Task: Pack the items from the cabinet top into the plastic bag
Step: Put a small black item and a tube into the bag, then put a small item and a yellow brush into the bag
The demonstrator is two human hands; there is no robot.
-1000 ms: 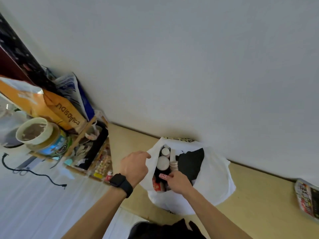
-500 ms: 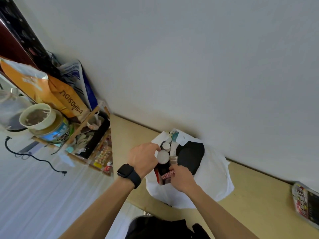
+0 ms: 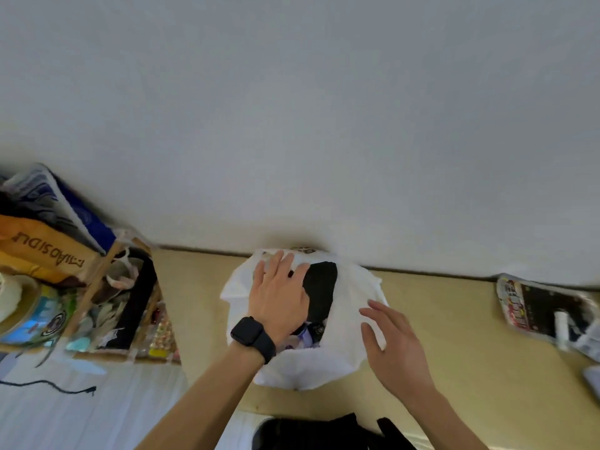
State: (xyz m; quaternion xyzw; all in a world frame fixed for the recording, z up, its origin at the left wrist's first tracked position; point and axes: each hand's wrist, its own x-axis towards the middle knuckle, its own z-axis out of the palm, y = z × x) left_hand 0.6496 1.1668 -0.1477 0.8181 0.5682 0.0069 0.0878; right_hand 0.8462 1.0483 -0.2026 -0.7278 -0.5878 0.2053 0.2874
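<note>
A white plastic bag stands on the yellowish cabinet top against the wall, its mouth up. A black item shows inside it, with bits of other packed things below. My left hand, a black watch on its wrist, lies flat over the bag's left side with fingers straight and spread. At the bag's right edge is my right hand, fingers straight and spread, touching or just above the plastic. Neither hand holds anything.
A flat printed packet lies on the cabinet top at the far right. On the left stands a wooden shelf crowded with an orange bag, a tin and small items. A black cord lies on a white surface below.
Both hands came out of the bag's mouth and opened. The left now lies flat on top, the right has moved to the bag's right side. The bottles seen inside are now covered.
</note>
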